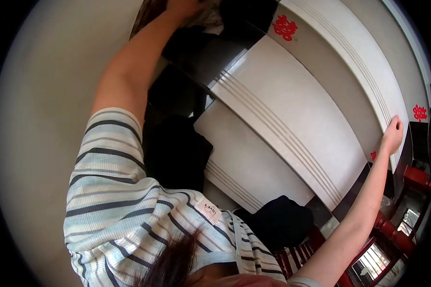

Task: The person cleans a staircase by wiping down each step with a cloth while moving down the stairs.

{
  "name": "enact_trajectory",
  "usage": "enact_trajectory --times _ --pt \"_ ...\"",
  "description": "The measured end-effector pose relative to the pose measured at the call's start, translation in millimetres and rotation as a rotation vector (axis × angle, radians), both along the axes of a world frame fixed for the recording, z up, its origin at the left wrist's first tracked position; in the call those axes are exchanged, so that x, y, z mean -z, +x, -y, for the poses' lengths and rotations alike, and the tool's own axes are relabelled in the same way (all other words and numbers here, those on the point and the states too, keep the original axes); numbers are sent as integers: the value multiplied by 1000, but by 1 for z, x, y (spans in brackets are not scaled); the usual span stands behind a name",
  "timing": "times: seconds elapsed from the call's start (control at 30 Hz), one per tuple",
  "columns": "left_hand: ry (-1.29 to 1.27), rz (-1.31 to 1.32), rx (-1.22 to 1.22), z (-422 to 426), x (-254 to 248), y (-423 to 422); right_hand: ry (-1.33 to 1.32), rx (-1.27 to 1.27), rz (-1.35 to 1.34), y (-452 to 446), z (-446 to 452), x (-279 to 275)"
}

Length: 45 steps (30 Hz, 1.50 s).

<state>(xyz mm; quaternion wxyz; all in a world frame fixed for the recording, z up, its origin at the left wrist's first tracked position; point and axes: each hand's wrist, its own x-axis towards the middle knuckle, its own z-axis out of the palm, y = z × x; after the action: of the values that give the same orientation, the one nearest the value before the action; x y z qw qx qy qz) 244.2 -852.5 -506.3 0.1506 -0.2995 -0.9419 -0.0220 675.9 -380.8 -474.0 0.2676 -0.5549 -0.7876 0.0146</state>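
My left hand (186,7) reaches to the top edge of the view, in shadow beside a brownish patterned surface (209,18) and dark tiles. Its fingers are blurred and partly cut off, so I cannot see whether it holds anything. On the right, my right hand (393,136) is held out with its fingers curled in a loose fist, and no object shows in it. It appears in front of the edge of a pale stair tread (364,62); whether it touches the tread I cannot tell.
White stair treads (292,115) with grooved lines run diagonally, bordered by glossy black tiles (201,55). Red paper characters (285,27) are stuck on the risers. A plain wall (48,143) rises at left. Dark red wooden railings or furniture (383,225) stand at lower right.
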Motion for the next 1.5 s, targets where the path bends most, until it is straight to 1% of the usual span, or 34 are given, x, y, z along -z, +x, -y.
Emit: enact_trajectory --times 0.07,0.1,0.13,0.17,0.2,0.3,0.33,0.4,0.43,0.5,0.53,0.6,0.67,0.73,0.8,0.83,0.9,0.97,1.03,1.07,1.13,1.17,1.23,1.27,1.33,1.37,1.43,1.47,1.5 --pt "-74 29 120 6 50 -21 0 -21 -37 0 -5 3" --pt "-70 24 113 12 76 -18 4 -27 -42 -3 -4 3" --pt "85 1 90 14 105 -14 17 -20 -31 -3 -3 3" --pt "239 -18 74 10 110 -5 29 -7 -16 -2 -2 1" --pt "241 -16 83 4 109 -8 29 -12 -24 -3 3 0" --pt "123 338 48 2 93 -17 41 -51 -19 2 -10 4" --pt "112 347 35 6 90 -23 40 -32 -5 2 -10 4" --pt "-25 -200 373 14 82 -34 25 -51 9 6 -23 7" --pt "-36 -194 371 21 75 -32 32 -56 14 7 -28 8" --pt "-220 3 327 33 60 -13 40 -58 22 10 -31 11" --pt "-174 231 221 39 64 -11 33 -65 23 10 -32 11" --pt "-250 -82 205 72 69 14 30 -68 20 10 -32 10" --pt "-270 -14 202 116 71 33 21 -67 3 11 -32 12" --pt "-432 66 67 151 51 71 10 -53 1 9 -28 13" --pt "-607 138 24 182 44 84 -2 -65 -9 11 -37 15" --pt "-612 133 23 193 37 78 -7 -86 0 12 -41 17" --pt "-437 5 215 200 19 68 -10 -82 0 10 -37 16" --pt "-368 -306 216 160 -14 59 -9 -75 2 9 -37 16" --pt "-190 -237 179 128 -23 47 12 -100 -22 10 -40 18" --pt "-185 -236 181 113 -15 39 17 -98 -20 11 -41 19" --pt "-97 257 -131 90 7 23 18 -110 -38 11 -43 22" --pt "-94 258 -130 87 28 22 21 -109 -37 10 -44 21" --pt "106 -385 408 86 82 20 -13 -102 -12 11 -45 20" --pt "115 -388 418 86 103 6 -6 -91 -15 11 -45 19" --pt "6 -7 70 81 140 -21 13 -78 -17 10 -36 17" --pt "9 11 76 77 134 -6 15 -71 2 10 -32 15" --pt "91 417 -40 71 87 25 -7 -55 -6 6 -25 11" --pt "98 499 -58 70 83 22 -9 -42 -10 3 -18 9" --pt "99 493 -57 70 89 23 -8 -42 -16 4 -21 10"
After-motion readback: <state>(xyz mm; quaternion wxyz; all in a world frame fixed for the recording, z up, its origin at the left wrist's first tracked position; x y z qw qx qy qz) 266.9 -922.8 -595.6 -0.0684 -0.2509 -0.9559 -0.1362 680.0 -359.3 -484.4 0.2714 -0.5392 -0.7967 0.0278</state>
